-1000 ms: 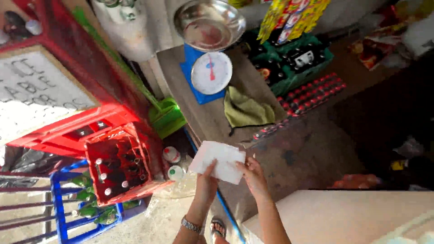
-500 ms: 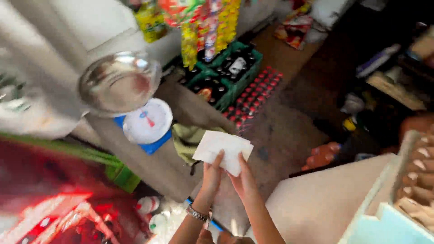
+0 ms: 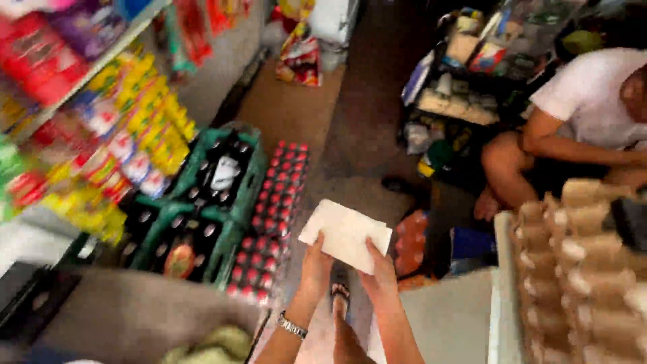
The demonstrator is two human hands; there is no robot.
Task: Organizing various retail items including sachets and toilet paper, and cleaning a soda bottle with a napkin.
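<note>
paper: white folded sheet (image 3: 346,235) held flat in the air, above the red-capped bottle pack (image 3: 273,216) | left hand (image 3: 315,264) fingers pinching its near-left edge; right hand (image 3: 379,275) fingers gripping its near-right edge | progress: paper in hand, not set down | green bottle crate (image 3: 222,172) left of the paper

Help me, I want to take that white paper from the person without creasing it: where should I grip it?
Grip the white paper by its far upper edge, coming from beyond it, opposite the person. The left hand and right hand already pinch its near edge, so that side is taken. The sheet is held flat and tilted, its far corners free: pinch one with thumb above and fingers beneath.
</note>
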